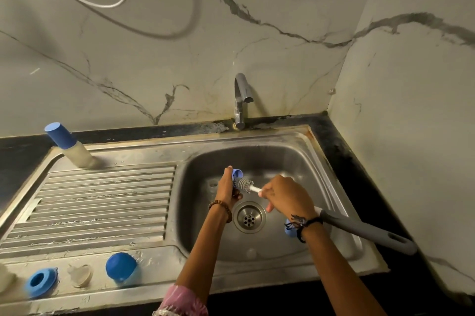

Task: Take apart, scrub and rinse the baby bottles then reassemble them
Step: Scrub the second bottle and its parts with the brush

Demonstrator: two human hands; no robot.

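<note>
The stainless steel sink [257, 140] with its ribbed draining board fills the black tabletop [359, 161] in front of me, and a chrome tap [240, 99] stands at the back rim, its spout turned toward the right. Both my arms reach over the basin, above the round steel drain [248, 217].

My right hand [285, 196] has its fingers curled round the long bottle brush with the grey handle [365, 230]. Its long axis runs from lower right, where the handle end sticks out past the basin's right rim, up and to the left, so the white neck and grey bristle head [244, 185] point at my left hand. My left hand [227, 187] grips a small light-blue bottle part [237, 174] above the basin floor, and the bristles are pushed against or into it; I cannot tell which piece it is.

At the back left of the draining board stands a whole baby bottle, pale body with a blue cap [69, 146], cap up. On the sink's front ledge sit a dome-shaped blue cap [121, 266], just left of it a clear silicone teat [80, 274], and further left a blue screw ring [39, 281] lying flat. Another small blue piece [290, 230] lies in the basin beneath my right wrist, mostly hidden.
</note>
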